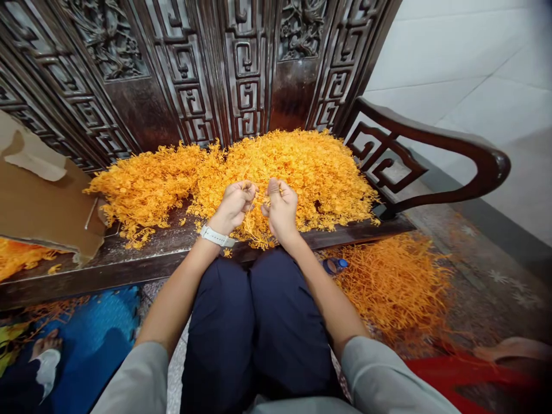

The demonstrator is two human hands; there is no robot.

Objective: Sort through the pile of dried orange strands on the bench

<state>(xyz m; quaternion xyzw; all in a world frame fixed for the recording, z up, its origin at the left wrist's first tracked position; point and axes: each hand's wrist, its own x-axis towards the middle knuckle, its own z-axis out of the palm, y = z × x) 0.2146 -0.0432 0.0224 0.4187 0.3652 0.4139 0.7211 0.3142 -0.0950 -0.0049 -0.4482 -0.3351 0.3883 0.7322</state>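
Note:
My left hand [235, 204], with a pale watch strap [217, 236] at the wrist, is closed in a pinch on a thin orange plastic sprig that blends into the pile behind. A short gap away, my right hand [282, 210] is also closed, thumb pressed to the fingers. What it pinches is too small to make out. Both hands are raised above my knees, before a large heap of yellow-orange plastic flower sprigs [302, 167]. The heap lies on a dark wooden bench [146, 261], and a second, looser pile of sprigs [150, 181] adjoins it on the left.
A cardboard box [43, 190] stands on the bench at left. Beyond is a carved wooden backrest [219, 69], with a curved armrest [452, 144] at right. Below lie a tangled orange heap [397, 282], a blue-capped bottle [335, 265] and a blue mat [103, 328] near another person's foot [47, 343].

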